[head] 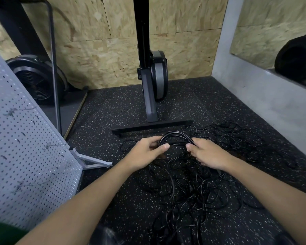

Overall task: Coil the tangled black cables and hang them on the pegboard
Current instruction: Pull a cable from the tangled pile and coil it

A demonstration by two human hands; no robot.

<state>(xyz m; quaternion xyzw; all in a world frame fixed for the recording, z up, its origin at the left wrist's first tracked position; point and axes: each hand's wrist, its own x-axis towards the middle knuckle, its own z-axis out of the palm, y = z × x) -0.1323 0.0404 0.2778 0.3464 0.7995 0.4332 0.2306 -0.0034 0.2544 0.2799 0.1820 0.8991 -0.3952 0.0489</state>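
Observation:
A tangle of thin black cables point(198, 188) sprawls over the speckled black floor in front of me and off to the right. Above it I hold a small coiled bundle of black cable point(176, 137), arched between both hands. My left hand point(147, 152) grips the bundle's left end with thumb and curled fingers. My right hand point(208, 154) grips its right end. The grey pegboard point(25, 147) stands tilted at the left on a metal foot, with a few thin wire hooks sticking out of it.
An upright black and grey exercise machine point(154, 82) stands on a floor bar point(152, 126) just beyond the cables. A black fan wheel point(35, 80) and a metal tube frame point(54, 71) sit behind the pegboard. A grey wall point(265, 99) bounds the right side.

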